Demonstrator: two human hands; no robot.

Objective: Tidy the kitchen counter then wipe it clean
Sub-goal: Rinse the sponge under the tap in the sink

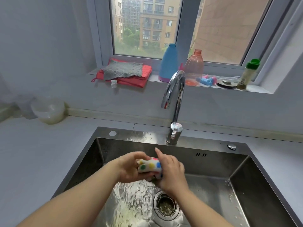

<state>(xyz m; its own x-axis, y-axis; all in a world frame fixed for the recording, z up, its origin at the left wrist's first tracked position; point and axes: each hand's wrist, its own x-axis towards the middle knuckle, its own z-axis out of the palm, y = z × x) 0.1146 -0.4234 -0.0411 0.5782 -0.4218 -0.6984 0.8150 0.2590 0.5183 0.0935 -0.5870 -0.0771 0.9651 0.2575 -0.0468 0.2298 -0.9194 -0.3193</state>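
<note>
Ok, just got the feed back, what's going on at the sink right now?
A person holds a white spotted cloth over the sink with both hands. The left hand grips one end and the right hand the other, as if rinsing or wringing it. Water ripples on the sink floor near the drain. No stream shows from the tap.

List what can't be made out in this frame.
Head view:
- Spotted cloth: mostly hidden inside left hand and right hand, which grip it.
- Sink: near rim cut off by bottom edge.
- Green-capped jar: label too small to read.
- Faucet: whether water runs, too blurred to tell.
</note>
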